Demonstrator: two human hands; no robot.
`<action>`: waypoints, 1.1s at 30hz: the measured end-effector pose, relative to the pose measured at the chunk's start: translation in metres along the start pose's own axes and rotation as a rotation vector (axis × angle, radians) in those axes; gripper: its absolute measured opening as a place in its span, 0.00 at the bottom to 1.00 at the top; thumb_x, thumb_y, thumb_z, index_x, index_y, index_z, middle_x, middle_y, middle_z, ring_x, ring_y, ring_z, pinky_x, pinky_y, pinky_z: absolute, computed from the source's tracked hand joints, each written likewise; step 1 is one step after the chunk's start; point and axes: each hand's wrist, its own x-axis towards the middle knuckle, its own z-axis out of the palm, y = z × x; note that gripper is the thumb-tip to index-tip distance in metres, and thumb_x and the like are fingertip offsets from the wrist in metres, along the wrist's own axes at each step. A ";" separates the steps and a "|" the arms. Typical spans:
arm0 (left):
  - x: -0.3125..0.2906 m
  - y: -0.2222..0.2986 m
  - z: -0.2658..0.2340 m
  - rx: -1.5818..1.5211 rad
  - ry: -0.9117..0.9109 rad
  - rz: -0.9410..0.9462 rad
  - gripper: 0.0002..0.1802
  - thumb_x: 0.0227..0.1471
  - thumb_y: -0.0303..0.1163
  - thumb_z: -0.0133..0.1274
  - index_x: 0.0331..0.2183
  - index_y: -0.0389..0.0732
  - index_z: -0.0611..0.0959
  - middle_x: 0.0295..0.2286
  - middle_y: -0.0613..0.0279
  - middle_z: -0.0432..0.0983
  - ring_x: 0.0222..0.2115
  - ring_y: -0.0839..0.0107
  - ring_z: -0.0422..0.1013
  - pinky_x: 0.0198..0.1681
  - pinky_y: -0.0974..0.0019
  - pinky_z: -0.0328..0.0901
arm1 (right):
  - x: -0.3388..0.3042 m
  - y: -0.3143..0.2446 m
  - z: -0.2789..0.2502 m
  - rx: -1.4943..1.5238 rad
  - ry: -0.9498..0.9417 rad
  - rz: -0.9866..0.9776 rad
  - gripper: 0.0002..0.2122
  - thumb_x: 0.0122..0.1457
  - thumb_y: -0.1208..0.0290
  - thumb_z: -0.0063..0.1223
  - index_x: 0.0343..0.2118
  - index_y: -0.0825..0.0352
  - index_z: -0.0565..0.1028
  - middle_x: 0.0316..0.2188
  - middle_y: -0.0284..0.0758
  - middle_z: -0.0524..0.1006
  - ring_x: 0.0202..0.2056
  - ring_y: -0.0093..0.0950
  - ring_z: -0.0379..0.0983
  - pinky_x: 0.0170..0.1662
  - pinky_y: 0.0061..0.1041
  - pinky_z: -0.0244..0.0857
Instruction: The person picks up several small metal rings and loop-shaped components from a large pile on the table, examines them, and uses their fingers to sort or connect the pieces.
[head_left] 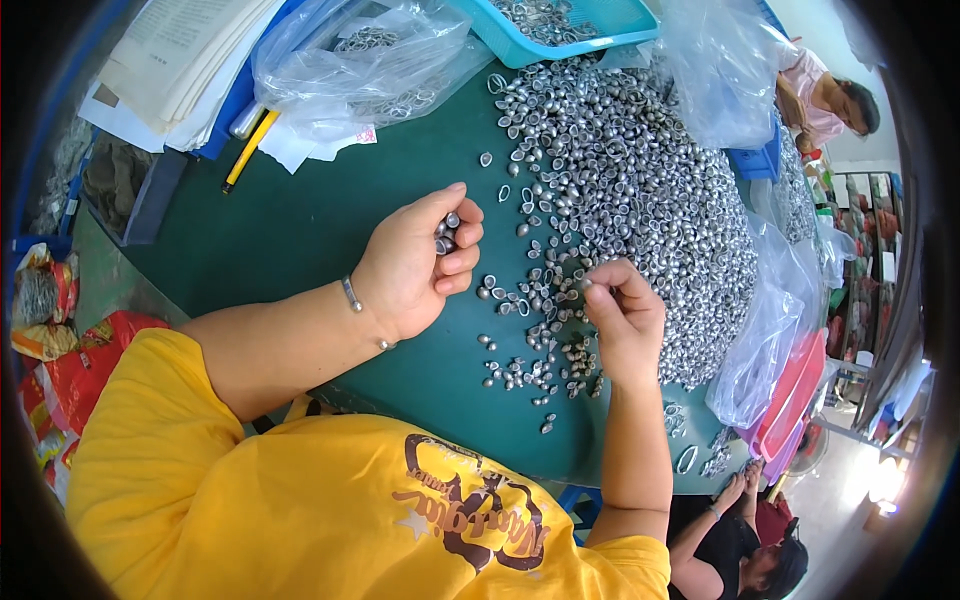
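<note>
My left hand [412, 265], palm up over the green table [300, 220], has its fingers curled round several small round metal pieces [447, 232]. At the near-left edge of a large pile of silvery metal pieces [640, 170], my right hand [630, 325] pinches one small metal piece [587, 285] between thumb and fingertips. The pile mixes open oval rings with rounded, bead-like shapes. Between my hands, loose pieces [515, 375] lie scattered on the table, some of them in a small cluster beside my right wrist.
A turquoise basket [520, 45] of metal pieces stands at the back, beside a clear plastic bag [370, 75]. A yellow pencil [250, 150] and papers [170, 60] lie back left. At right are plastic bags [760, 330] and a red tray [792, 395]. Two other people sit beyond the right side.
</note>
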 end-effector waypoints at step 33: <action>0.000 0.000 -0.001 -0.007 -0.018 -0.005 0.12 0.53 0.38 0.40 0.22 0.43 0.70 0.17 0.70 0.61 0.13 0.82 0.54 0.14 0.79 0.48 | 0.007 -0.008 0.036 -0.690 -0.021 -0.307 0.04 0.45 0.80 0.53 0.27 0.69 0.73 0.18 0.35 0.68 0.17 0.25 0.65 0.21 0.20 0.59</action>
